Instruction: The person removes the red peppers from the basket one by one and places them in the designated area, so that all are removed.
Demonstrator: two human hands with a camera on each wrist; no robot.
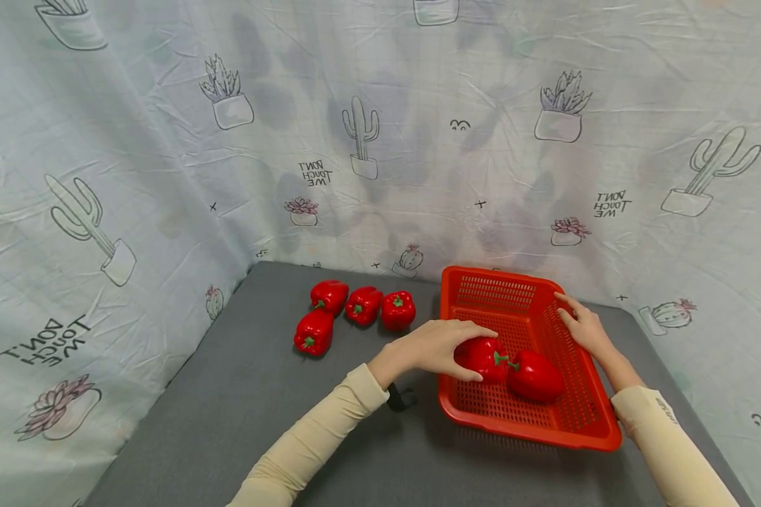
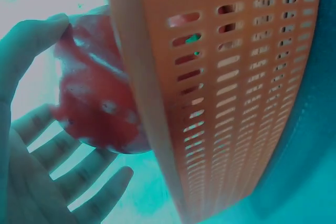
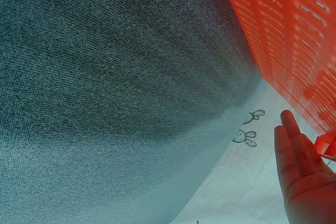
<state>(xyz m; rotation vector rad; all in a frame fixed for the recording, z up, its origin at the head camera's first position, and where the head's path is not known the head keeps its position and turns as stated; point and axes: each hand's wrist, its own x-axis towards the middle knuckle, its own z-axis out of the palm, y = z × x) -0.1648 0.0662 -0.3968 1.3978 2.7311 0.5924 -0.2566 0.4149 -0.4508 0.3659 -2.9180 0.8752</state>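
My left hand (image 1: 447, 348) grips a red bell pepper (image 1: 485, 360) over the left side of a red plastic basket (image 1: 482, 421). Thumb and fingers lie on either side of it, as the left wrist view shows with the pepper (image 2: 100, 87) beside the basket's rim (image 2: 149, 108). Another red bell pepper (image 1: 535, 377) lies inside the basket, its green stem towards the first. My right hand (image 1: 586, 331) holds the basket's right rim, with straight fingers (image 3: 294, 148) along the outside; the thumb is hidden in the right wrist view.
Several red bell peppers (image 1: 363, 306) sit grouped on the grey table (image 1: 228, 394), left of the basket. A pale curtain (image 1: 418, 141) printed with cacti hangs behind and at both sides. A dark strap (image 1: 401, 400) shows under the left wrist.
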